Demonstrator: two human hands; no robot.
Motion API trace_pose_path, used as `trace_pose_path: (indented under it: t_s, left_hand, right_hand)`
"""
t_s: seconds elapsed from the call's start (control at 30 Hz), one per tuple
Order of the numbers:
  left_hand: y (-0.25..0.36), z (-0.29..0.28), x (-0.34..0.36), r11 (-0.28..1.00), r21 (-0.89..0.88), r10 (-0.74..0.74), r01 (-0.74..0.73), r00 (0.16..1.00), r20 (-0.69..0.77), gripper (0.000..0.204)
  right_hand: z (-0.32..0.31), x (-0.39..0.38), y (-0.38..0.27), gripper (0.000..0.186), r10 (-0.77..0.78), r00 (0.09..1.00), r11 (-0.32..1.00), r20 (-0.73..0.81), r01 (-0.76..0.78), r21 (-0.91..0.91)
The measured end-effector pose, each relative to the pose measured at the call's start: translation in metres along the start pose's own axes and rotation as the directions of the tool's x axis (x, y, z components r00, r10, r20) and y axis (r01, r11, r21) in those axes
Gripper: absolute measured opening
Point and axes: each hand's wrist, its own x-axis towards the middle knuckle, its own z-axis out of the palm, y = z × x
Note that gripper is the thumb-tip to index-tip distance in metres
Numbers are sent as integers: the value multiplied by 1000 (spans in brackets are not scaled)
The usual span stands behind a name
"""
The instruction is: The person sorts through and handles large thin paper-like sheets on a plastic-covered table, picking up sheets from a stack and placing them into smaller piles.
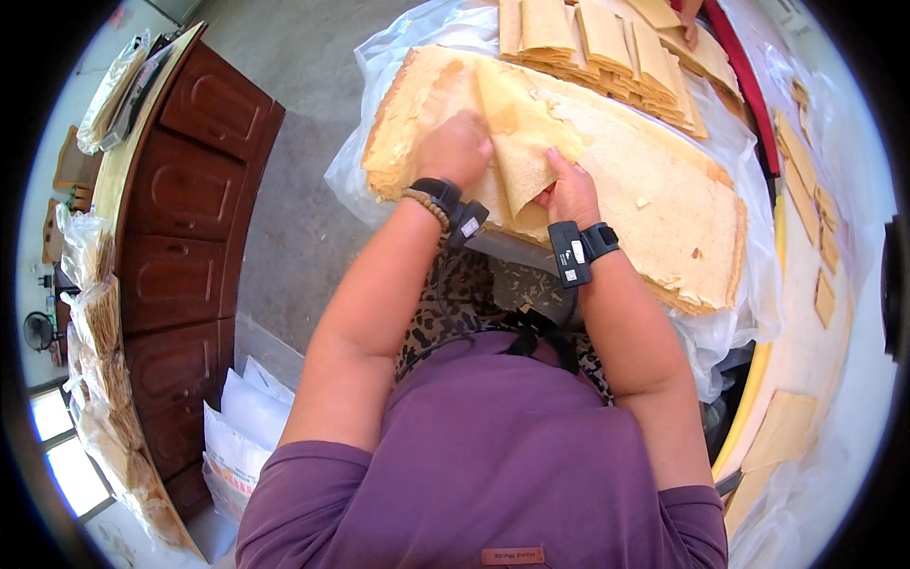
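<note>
A thick stack of large, thin tan flatbread sheets [654,223] lies before me on clear plastic. Its top sheet [517,123] is partly lifted and folded over near the middle. My right hand [572,192] pinches the near edge of this sheet, thumb on top. Over the left part of the stack, my left hand [457,150] is curled closed against the lifted fold. Its fingertips are slightly blurred and turned away, so what they grip is hidden. Both wrists wear black strapped devices.
Folded flatbread pieces [607,43] are piled beyond the stack, where another person's hand [689,30] reaches in. On the right, a pale table [758,417] carries more pieces. Dark red wooden cabinets [180,194] stand at left, with white sacks [245,417] beside them.
</note>
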Motion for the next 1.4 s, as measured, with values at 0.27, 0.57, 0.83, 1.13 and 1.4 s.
trace_pose_path:
  t_s: [0.27,0.57,0.83,1.13,1.4]
  left_hand:
    - [18,-10,4,990,34,-137,134,983,123,40]
    - [23,-24,17,974,-59,-191,219,933,304,32]
    - [13,2,21,997,-21,-65,70,984,168,25]
    - [9,-1,12,997,-14,-73,76,986,151,17]
    - [14,-10,13,990,3,-141,142,974,177,14]
  right_hand:
    - [0,-1,1,35,-71,997,980,-14,72,188]
    - [-3,5,1,34,-34,999,981,-9,35,192]
    - [-5,12,3,34,-2,1000,990,-12,4,140]
    - [-8,14,3,35,-63,994,941,-94,90,325]
    - [-40,-50,-61,31,-388,879,896,-278,430,108]
